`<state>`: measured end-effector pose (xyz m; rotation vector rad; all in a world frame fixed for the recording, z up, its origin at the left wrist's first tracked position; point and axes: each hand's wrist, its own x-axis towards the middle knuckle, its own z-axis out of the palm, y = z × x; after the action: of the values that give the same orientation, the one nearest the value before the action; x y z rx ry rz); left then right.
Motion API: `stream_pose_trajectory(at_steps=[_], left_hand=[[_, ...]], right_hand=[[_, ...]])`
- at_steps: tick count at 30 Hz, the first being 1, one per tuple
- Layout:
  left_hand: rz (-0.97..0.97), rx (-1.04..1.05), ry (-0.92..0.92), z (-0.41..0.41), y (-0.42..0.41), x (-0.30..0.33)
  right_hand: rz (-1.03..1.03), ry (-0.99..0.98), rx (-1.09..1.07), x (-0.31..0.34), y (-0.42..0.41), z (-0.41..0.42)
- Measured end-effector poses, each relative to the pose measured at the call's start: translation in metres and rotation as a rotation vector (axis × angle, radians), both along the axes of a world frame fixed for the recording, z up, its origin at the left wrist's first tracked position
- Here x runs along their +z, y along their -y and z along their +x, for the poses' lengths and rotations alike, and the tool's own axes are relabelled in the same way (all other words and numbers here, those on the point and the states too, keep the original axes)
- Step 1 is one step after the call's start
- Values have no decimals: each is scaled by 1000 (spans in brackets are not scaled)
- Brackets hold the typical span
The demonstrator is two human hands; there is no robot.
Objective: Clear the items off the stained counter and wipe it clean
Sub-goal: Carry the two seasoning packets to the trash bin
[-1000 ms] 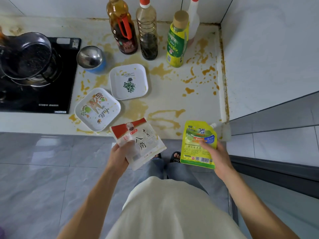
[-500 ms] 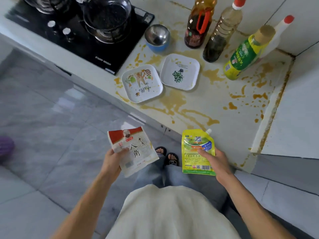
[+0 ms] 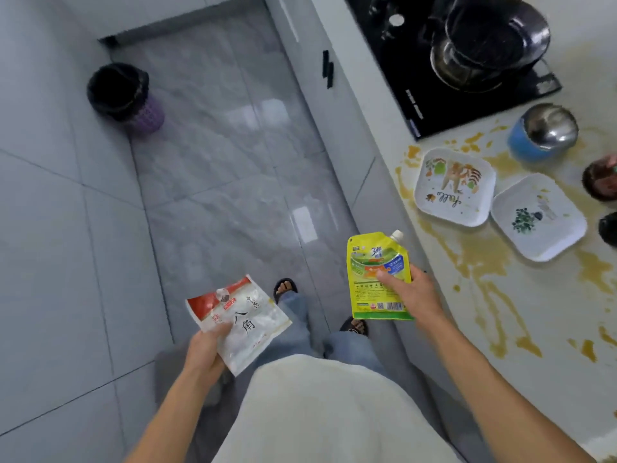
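Two packets off the desk (image 3: 521, 329) now, held over the floor (image 3: 217, 195): white and red packet (image 3: 238, 320) pinched in the left hand (image 3: 205, 345), yellow pouch (image 3: 375, 275) with a small cap gripped in the right hand (image 3: 412, 292). Hands apart, one packet each.

Could slip and fall, thin grip on smooth plastic. Could leak if the pouch cap is loose; too small to tell. Likely headed for the black-lined bin (image 3: 122, 95), well apart across the floor.

Still on the sticky yellow desk: two square plates (image 3: 454, 185), a blue cup (image 3: 541, 132), a pot (image 3: 484, 41) on the black stove. Could smear more if wiped before clearing.

Dark bottles at the right edge cut off. Packet words too blurry to read.
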<state>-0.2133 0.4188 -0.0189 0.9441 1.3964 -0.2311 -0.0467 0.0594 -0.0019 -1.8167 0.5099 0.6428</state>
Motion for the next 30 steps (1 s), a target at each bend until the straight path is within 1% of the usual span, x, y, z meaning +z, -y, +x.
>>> stream_pose_trajectory(at_steps=[4,9,16,20,25,30], left_hand=[[-24,135,-15,-7,-38,-11],[-50,204,-12,27,-93,-24],[-33,205,94,118,-176,-25],[-14,204,161,170,-217,-22],[2,249,157,219,-263,-28],[-5,391,99,242,-300,-27]], right_hand=[[-51,-4,147,-5,-65,37],[-105,-12,213,-12,-124,76],[-175,-31,186,-10,-164,122],[-209,-47,161,-19,-180,166],[-190,-52,190,-33,-230,244],[-107,-76,324,-33,-323,327]])
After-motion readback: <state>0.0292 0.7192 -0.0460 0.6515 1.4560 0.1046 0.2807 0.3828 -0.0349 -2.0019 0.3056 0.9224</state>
